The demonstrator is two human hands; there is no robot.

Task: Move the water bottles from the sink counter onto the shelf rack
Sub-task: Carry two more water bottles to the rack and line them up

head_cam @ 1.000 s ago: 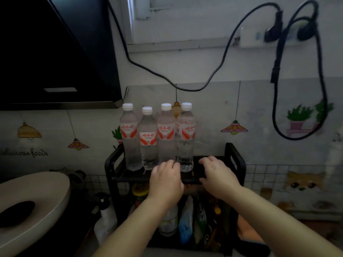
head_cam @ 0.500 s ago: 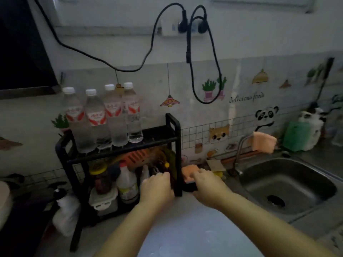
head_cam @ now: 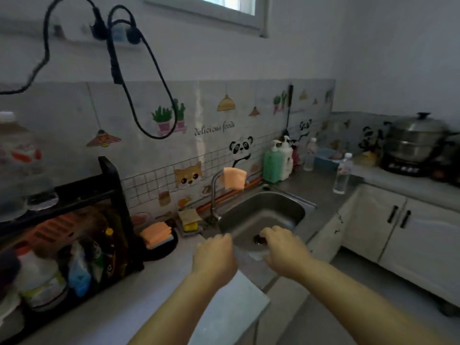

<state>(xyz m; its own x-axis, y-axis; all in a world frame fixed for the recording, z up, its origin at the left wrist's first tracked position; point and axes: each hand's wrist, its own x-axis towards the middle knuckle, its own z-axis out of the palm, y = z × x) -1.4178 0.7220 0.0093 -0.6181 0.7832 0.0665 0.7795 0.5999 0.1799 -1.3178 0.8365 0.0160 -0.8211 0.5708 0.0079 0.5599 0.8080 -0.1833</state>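
Observation:
Two clear water bottles stand on the grey counter at the right: one (head_cam: 343, 173) near the corner, another (head_cam: 310, 154) further back by the wall. The black shelf rack (head_cam: 110, 180) is at the left edge, with a blurred bottle (head_cam: 17, 155) on its top shelf. My left hand (head_cam: 215, 255) hovers over the counter's front edge beside the sink, fingers curled, holding nothing. My right hand (head_cam: 283, 247) hangs over the steel sink (head_cam: 286, 210), fingers also curled and empty.
A faucet (head_cam: 215, 192) with an orange cloth stands behind the sink. Green and white soap dispensers (head_cam: 276, 160) sit by the wall. Sponges (head_cam: 156, 234) lie next to the rack. A steel pot (head_cam: 418, 140) sits on a cooker at far right. Black cables (head_cam: 139, 78) hang on the wall.
The view has swung right from the rack to the sink. Both hands have left the rack's top shelf and moved right, now over the sink area, still empty.

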